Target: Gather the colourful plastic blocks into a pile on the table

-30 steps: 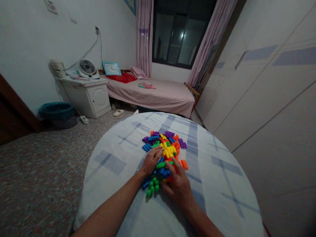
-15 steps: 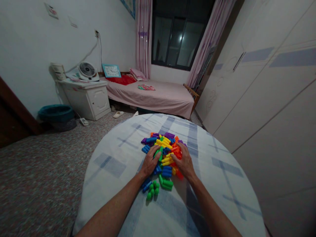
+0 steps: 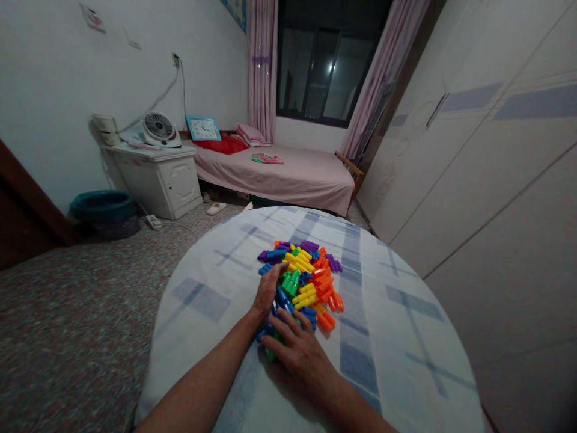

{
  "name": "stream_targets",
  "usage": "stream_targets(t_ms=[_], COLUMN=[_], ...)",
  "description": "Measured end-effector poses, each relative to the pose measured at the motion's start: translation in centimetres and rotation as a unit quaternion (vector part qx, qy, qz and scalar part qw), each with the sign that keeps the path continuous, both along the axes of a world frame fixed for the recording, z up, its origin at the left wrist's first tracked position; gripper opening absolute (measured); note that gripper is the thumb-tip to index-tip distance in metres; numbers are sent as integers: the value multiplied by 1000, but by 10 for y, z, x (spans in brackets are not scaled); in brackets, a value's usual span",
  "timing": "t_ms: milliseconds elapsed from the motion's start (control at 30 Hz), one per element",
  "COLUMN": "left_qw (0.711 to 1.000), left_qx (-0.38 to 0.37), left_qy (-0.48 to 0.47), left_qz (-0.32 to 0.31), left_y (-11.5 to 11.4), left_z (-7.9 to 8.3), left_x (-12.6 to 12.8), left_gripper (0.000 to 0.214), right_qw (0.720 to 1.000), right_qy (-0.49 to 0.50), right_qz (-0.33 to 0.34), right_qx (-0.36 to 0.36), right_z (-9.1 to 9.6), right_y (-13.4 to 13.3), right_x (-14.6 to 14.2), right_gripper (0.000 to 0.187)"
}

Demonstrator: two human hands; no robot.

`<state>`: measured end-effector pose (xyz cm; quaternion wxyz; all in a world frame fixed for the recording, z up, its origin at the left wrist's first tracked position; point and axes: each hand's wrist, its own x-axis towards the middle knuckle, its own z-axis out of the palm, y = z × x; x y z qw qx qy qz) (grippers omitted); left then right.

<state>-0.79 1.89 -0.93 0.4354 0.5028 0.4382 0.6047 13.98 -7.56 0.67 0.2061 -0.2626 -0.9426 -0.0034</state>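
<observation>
A heap of bullet-shaped plastic building blocks lies on the cloth-covered round table [image 3: 406, 337]. Yellow blocks [image 3: 299, 262] and green blocks [image 3: 291, 282] sit in its middle, orange blocks [image 3: 323, 287] along the right, purple blocks [image 3: 334, 263] at the far side. My left hand [image 3: 267, 293] rests against the heap's left edge, fingers stretched out. Spread over the near end, my right hand [image 3: 301, 349] has its fingertips on blue and green blocks, partly covering them. Neither hand has a block visibly gripped.
Past the table stands a bed [image 3: 293, 177] with a pink sheet. A white cabinet [image 3: 164, 180] carrying a fan [image 3: 159, 127] is at the left, beside a bin [image 3: 103, 207]. A tall wardrobe [image 3: 473, 180] lines the right side.
My right hand has moved from the orange blocks on the right to the near end of the heap. My left hand has shifted slightly left, uncovering the green blocks in the middle.
</observation>
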Motion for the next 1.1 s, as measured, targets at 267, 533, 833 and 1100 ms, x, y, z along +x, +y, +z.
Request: stream_targets(t_ms=[267,533,833,1100], left_qw=[999,998,988,985], left_qx=[-8,22,68,87], left_qy=[34,57,136,147], left_qz=[14,10,13,29], left_y=[-5,-1,-3,2], left_z=[9,5,3,-2], left_x=[-2,-1,3,4], left_gripper=[57,44,36,34], right_qw=[995,983,941,852], right_qy=[8,57,190,209], right_qz=[-62,-162,-281,-470], right_qx=[83,61,3,-95], right_z=[2,27,31,-23], right_y=[56,108,140,62], right_x=[4,21,66,145], right_gripper=[19,23,35,58])
